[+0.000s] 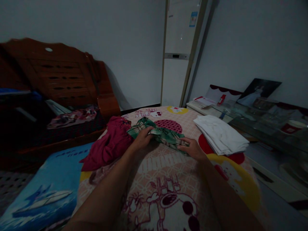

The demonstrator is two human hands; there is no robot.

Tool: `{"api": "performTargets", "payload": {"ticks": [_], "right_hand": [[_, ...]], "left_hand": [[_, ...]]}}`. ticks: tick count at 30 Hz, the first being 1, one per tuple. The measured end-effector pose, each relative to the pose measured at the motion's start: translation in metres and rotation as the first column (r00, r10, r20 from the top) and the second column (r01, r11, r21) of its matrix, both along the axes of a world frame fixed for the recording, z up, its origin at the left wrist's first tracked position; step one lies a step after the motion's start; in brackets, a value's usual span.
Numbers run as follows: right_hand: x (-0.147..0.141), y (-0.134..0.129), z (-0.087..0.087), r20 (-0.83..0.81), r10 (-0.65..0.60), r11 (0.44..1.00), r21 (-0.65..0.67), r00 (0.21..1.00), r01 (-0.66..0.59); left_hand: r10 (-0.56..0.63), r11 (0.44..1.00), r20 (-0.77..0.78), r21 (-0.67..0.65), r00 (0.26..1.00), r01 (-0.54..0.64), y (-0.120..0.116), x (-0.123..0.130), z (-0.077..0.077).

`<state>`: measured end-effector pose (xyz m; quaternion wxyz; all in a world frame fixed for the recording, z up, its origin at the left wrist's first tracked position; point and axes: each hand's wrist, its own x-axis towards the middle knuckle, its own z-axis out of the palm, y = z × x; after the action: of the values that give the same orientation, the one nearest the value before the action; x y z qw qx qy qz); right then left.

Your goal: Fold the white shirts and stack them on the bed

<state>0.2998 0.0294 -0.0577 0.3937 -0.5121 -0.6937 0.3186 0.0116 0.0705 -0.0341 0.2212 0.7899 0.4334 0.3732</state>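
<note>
A green plaid garment (pixel 166 134) lies bunched across the middle of a table covered with a pink cartoon cloth (pixel 149 163). My left hand (pixel 144 137) is closed on its left part, thumb on top. At its right end my right hand (pixel 192 147) grips the edge between thumb and fingers. A crumpled dark-pink garment (pixel 108 141) lies just left of the plaid one and touches it. To the right of my right hand is a flat folded stack of white cloth (pixel 220 134).
A wooden bench (pixel 64 73) with fabric on its seat stands at the left. A blue printed mat (pixel 48 186) lies beside the covered table. Behind stands a tall white air conditioner (pixel 176 77). A glass-topped cabinet (pixel 260 122) with papers, a cup and a photo is at the right.
</note>
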Motion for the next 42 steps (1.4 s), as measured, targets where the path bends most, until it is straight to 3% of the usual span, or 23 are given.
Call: {"api": "performTargets", "payload": {"ticks": [3,7,10,13,15,17,19,22,25,26,28,31,33,35,38,40,42], "right_hand": [[-0.006,-0.001,-0.002,0.145,0.069,0.993,0.083,0.987,-0.082],[-0.002,0.002,-0.007,0.264,0.095,0.990,0.077,0.960,-0.119],[0.004,0.004,-0.010,0.390,0.016,0.994,0.094,0.921,-0.057],[0.006,0.004,-0.012,0.527,-0.141,0.982,0.184,0.838,0.050],[0.007,0.003,-0.013,0.534,-0.264,0.958,0.238,0.803,0.157],[0.008,0.004,-0.012,0.435,-0.371,0.919,0.299,0.820,0.258],[0.008,0.006,-0.010,0.246,-0.410,0.886,0.335,0.878,0.320],[0.006,0.010,-0.007,-0.146,-0.377,0.901,0.173,0.915,0.398],[0.003,0.011,-0.004,-0.517,-0.366,0.926,-0.119,0.774,0.359],[0.003,0.011,-0.002,-0.581,-0.347,0.936,-0.166,0.736,0.311],[0.005,0.009,0.000,-0.612,-0.264,0.964,-0.183,0.745,0.192],[0.010,0.005,0.001,-0.430,-0.077,0.991,-0.131,0.900,0.022],[0.010,0.004,-0.003,-0.128,0.038,0.996,-0.078,0.991,-0.048],[0.010,0.004,-0.011,0.206,0.048,0.999,0.001,0.977,-0.049],[0.012,0.007,-0.021,0.440,-0.124,0.984,0.170,0.889,0.053],[0.018,0.011,-0.024,0.398,-0.285,0.946,0.262,0.872,0.189],[0.027,0.014,-0.022,0.245,-0.419,0.886,0.323,0.874,0.334]], "left_hand": [[-0.004,0.999,0.115,-0.037,0.993,0.008,-0.003,0.001,0.013],[0.091,0.995,0.135,0.015,0.987,-0.094,-0.004,0.001,0.018],[0.067,0.998,0.017,0.004,0.998,-0.067,-0.002,-0.001,0.014],[-0.051,0.993,-0.188,-0.110,0.981,0.031,-0.001,-0.003,0.006],[-0.130,0.983,-0.319,-0.169,0.939,0.079,-0.001,-0.004,0.000],[-0.150,0.982,-0.413,-0.168,0.898,0.087,-0.001,-0.007,-0.006],[-0.042,0.997,-0.436,-0.078,0.899,0.009,0.002,-0.012,-0.009],[0.178,0.983,-0.314,0.087,0.933,-0.159,0.007,-0.017,-0.008],[0.118,0.992,-0.159,0.050,0.980,-0.111,0.010,-0.019,-0.002],[0.068,0.998,-0.115,0.009,0.991,-0.068,0.011,-0.018,0.001],[-0.010,0.998,-0.027,-0.062,1.000,0.009,0.011,-0.015,0.004],[-0.016,0.993,0.099,-0.112,0.995,0.028,0.011,-0.012,0.004],[0.007,0.992,0.165,-0.129,0.986,0.014,0.012,-0.012,0.003],[0.012,0.990,0.209,-0.143,0.978,0.018,0.012,-0.013,0.002],[-0.018,0.984,0.225,-0.169,0.974,0.057,0.008,-0.013,0.005],[-0.085,0.972,0.169,-0.203,0.982,0.119,0.004,-0.011,0.009],[-0.177,0.955,0.039,-0.235,0.984,0.181,0.000,-0.008,0.009]]}}
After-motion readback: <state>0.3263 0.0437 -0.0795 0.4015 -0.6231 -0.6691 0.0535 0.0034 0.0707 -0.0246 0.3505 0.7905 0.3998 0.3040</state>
